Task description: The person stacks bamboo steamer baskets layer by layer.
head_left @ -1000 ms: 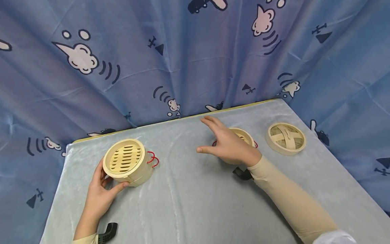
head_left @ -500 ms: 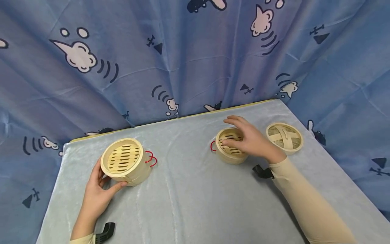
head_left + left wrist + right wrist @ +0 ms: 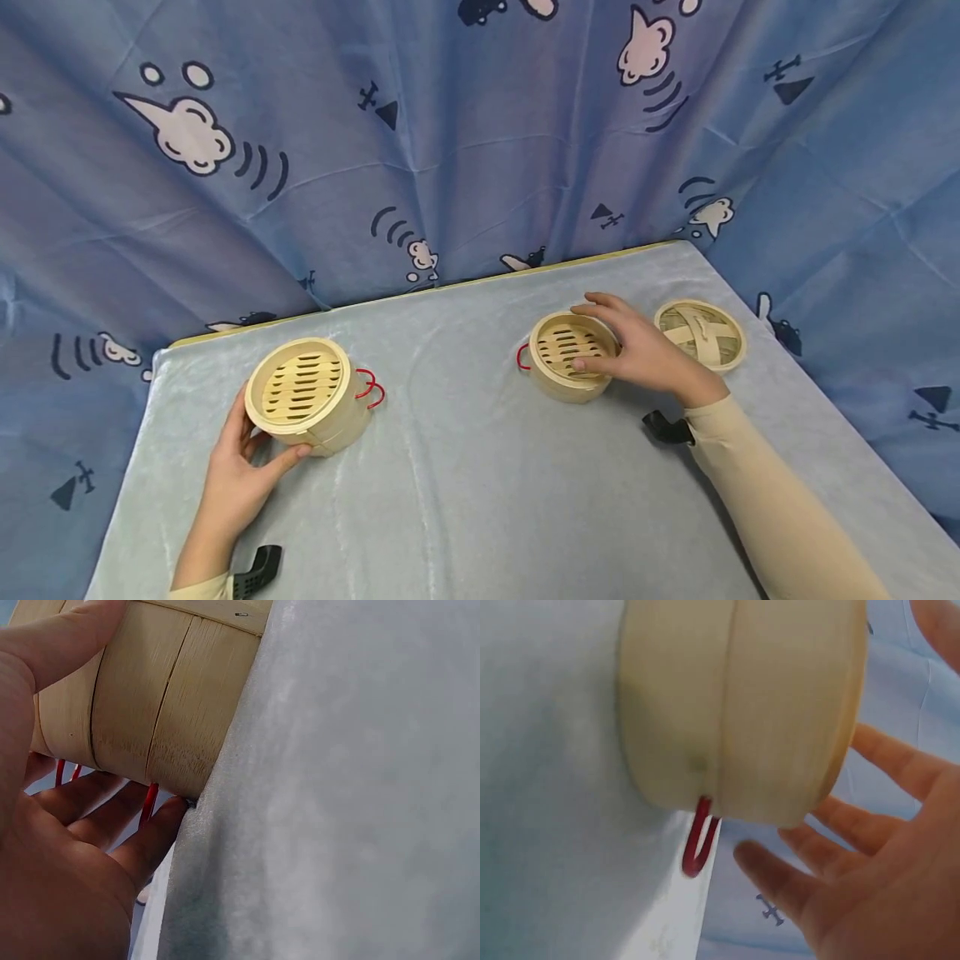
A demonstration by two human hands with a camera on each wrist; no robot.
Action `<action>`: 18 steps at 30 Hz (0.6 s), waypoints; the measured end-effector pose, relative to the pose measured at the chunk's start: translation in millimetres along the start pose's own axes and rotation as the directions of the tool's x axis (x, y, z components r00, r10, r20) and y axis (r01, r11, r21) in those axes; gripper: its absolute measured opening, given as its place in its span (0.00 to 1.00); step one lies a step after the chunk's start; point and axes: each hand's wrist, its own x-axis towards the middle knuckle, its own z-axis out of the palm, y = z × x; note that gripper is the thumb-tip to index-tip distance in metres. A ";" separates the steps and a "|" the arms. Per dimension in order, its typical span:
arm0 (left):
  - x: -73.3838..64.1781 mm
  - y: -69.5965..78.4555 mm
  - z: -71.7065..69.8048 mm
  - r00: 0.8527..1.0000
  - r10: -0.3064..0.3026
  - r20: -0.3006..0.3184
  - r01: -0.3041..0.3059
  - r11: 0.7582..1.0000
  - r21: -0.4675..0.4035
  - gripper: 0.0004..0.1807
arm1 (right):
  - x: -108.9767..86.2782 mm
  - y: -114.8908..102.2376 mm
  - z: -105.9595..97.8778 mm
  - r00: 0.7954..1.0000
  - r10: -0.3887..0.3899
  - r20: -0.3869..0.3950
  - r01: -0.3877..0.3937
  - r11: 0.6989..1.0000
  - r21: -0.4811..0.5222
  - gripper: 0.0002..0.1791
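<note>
At the left of the head view stands a tall bamboo steamer (image 3: 330, 417) with a slotted top and red loop handles on its right side. My left hand (image 3: 242, 475) grips it from the near left, thumb at the front and fingers round the back; its woven side fills the top of the left wrist view. A smaller bamboo steamer (image 3: 562, 385) with a slotted inside and a red handle sits right of the middle. Over its right side is my right hand (image 3: 645, 354), thumb and fingers spread apart. In the right wrist view, fingers (image 3: 840, 825) lie beside its rim.
A round bamboo steamer lid (image 3: 701, 335) with crossed strips rests behind the right hand. Pale grey-blue cloth (image 3: 480, 483) covers the table. A blue patterned curtain (image 3: 480, 142) hangs behind the table's back edge.
My right hand has moved right, from in front of the smaller steamer to its right side, uncovering its slotted inside. The left hand keeps its grip on the tall steamer.
</note>
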 end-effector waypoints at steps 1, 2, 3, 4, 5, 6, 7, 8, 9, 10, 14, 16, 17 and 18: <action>0.6 0.7 0.1 1.000 0.004 0.004 -0.004 1.000 0.004 0.63 | -1.1 2.0 0.3 1.000 -0.002 0.004 0.002 1.000 0.006 0.44; 1.2 1.0 0.2 1.000 0.007 0.006 -0.008 1.000 0.006 0.63 | -2.0 3.9 0.6 1.000 -0.005 0.011 0.005 1.000 0.012 0.44; 1.7 0.8 0.3 1.000 0.012 0.008 -0.012 1.000 0.008 0.63 | -2.9 5.6 0.9 1.000 -0.006 0.018 0.005 1.000 0.019 0.45; 2.1 0.0 0.6 1.000 0.015 0.007 -0.015 1.000 0.013 0.63 | -3.5 7.2 1.3 1.000 -0.007 0.024 0.006 1.000 0.026 0.45; 2.6 -1.2 0.7 1.000 0.016 0.005 -0.016 1.000 0.011 0.63 | -4.0 8.7 1.7 0.999 -0.011 0.031 0.010 1.000 0.027 0.45; 3.0 -3.3 0.8 1.000 0.014 0.002 -0.014 1.000 0.005 0.63 | -4.3 9.9 2.0 0.999 -0.017 0.040 0.016 0.999 0.029 0.45; 3.0 -6.0 0.8 1.000 0.012 0.000 -0.012 1.000 -0.002 0.64 | -4.9 10.9 2.4 0.999 -0.024 0.049 0.022 0.999 0.032 0.44; 2.8 -9.4 0.7 1.000 0.006 -0.001 -0.006 1.000 -0.012 0.64 | -5.6 12.2 3.1 0.998 -0.034 0.058 0.032 0.999 0.032 0.43; 2.2 -13.0 0.8 1.000 0.004 -0.002 -0.004 1.000 -0.021 0.64 | -6.3 13.2 3.8 0.997 -0.044 0.068 0.042 0.999 0.034 0.42; 1.6 -16.7 0.8 1.000 -0.003 -0.002 0.003 0.999 -0.032 0.64 | -7.0 14.2 4.6 0.996 -0.055 0.077 0.052 0.998 0.036 0.42; -0.8 -28.6 0.8 1.000 -0.024 0.000 0.024 0.998 -0.054 0.64 | -9.6 17.2 7.1 0.992 -0.066 0.103 0.061 0.997 0.045 0.41; -0.8 -31.3 0.7 1.000 -0.027 -0.001 0.027 0.998 -0.060 0.63 | -9.4 17.5 7.3 0.993 -0.060 0.103 0.055 0.997 0.049 0.42; -0.6 -32.0 0.6 1.000 -0.026 -0.001 0.026 0.998 -0.061 0.63 | -9.1 17.7 7.3 0.993 -0.055 0.102 0.051 0.997 0.049 0.43; -0.4 -32.3 0.4 1.000 -0.025 -0.004 0.024 0.998 -0.063 0.62 | -8.5 17.3 7.2 0.994 -0.053 0.099 0.048 0.997 0.052 0.43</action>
